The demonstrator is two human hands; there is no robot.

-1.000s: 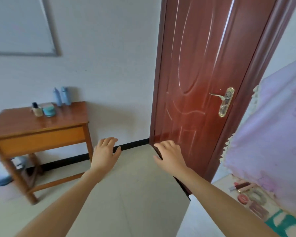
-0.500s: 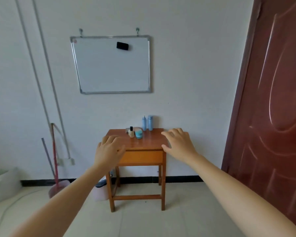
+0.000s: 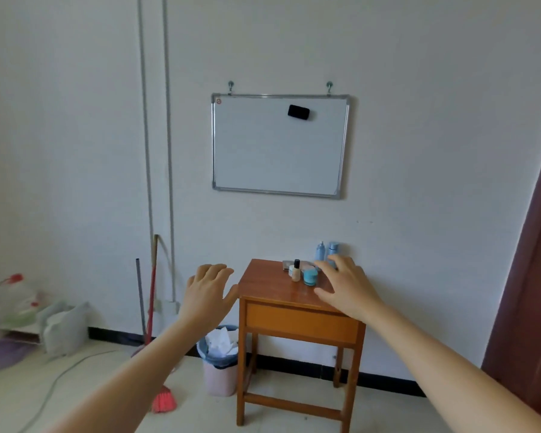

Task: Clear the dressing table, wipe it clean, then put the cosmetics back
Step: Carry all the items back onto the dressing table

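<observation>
Status: task at its very start, judging by the layout. Nothing cleared, nothing wiped, nothing yet to put back.

Dressing table [image 3: 263,281]: small, wooden, one drawer. Stands against white wall, lower centre of frame. Carries all visible cosmetics in a cluster at back right of its top.

Cosmetics, all on the table top:
- blue bottles [image 3: 319,253], two, upright, side by side at rear edge by wall;
- teal jar [image 3: 310,277], front of cluster;
- small bottle with black cap [image 3: 296,271], upright, just left of jar;
- flat grey case [image 3: 287,264], behind small bottle, detail too small to tell.

Left hand [image 3: 208,292]: raised, just left of table in the picture. Fingers straight and spread, holds nothing.

Right hand [image 3: 345,287]: raised across right part of table top in the picture, covers right edge of cluster. Fingers spread, holds nothing. Probably short of the table and touching nothing.

Wiping cloth: none in view.

Remaining: approach, removal of every item, wipe of top, return of items.

Surroundings: whiteboard [image 3: 278,145] with black eraser [image 3: 298,111] above table; bin [image 3: 221,367] with paper by left legs; broom [image 3: 162,400] against wall, lower left; brown door [image 3: 534,323], right edge.
</observation>
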